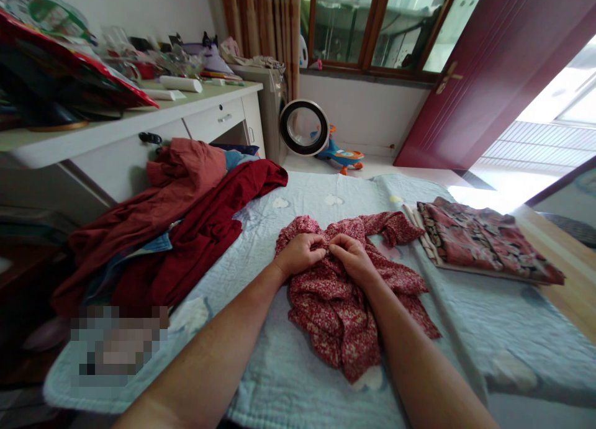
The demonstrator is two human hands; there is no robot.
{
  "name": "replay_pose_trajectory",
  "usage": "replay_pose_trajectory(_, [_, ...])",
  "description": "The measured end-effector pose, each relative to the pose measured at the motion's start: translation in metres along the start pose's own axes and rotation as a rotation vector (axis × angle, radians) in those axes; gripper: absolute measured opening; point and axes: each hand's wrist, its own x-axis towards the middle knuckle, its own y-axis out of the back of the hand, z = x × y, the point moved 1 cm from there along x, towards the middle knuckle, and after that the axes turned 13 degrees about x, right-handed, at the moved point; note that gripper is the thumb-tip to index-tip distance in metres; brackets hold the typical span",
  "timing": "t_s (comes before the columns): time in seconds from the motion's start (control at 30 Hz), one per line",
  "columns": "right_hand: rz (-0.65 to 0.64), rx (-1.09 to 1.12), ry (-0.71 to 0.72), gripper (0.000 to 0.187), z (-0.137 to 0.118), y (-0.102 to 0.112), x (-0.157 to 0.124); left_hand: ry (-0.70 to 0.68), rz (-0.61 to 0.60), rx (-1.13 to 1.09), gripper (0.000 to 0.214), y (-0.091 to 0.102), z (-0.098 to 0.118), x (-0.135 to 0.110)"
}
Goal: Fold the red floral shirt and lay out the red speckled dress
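Note:
A red-and-white patterned shirt (344,305) lies rumpled on the light blue bed cover (274,392), one sleeve stretched toward the right. My left hand (302,255) pinches the cloth near its upper edge, fingers closed. Just beside it, my right hand (352,258) grips the same garment between thumb and fingers. The fingertips of both hands nearly meet; whatever small detail sits between them is too small to make out.
Folded patterned clothes (488,239) lie at the right. A heap of dark red clothes (200,249) rests on the left, beside a white desk (209,112) crowded with items. Beyond the bed stand a washing machine with its door (305,100) open and a blue ride-on toy (342,156).

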Motion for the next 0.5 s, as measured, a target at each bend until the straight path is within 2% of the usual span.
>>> replay_pose_trajectory(0.23, [0.035,-0.139,0.04,0.013,-0.006,-0.006,0.0,0.045,-0.036,-0.22,0.016,0.001,-0.003,0.001])
replay_pose_trajectory(0.5, [0.013,-0.339,0.103,0.007,-0.011,-0.007,-0.001,0.09,-0.138,-0.308,0.022,0.0,-0.008,0.001])
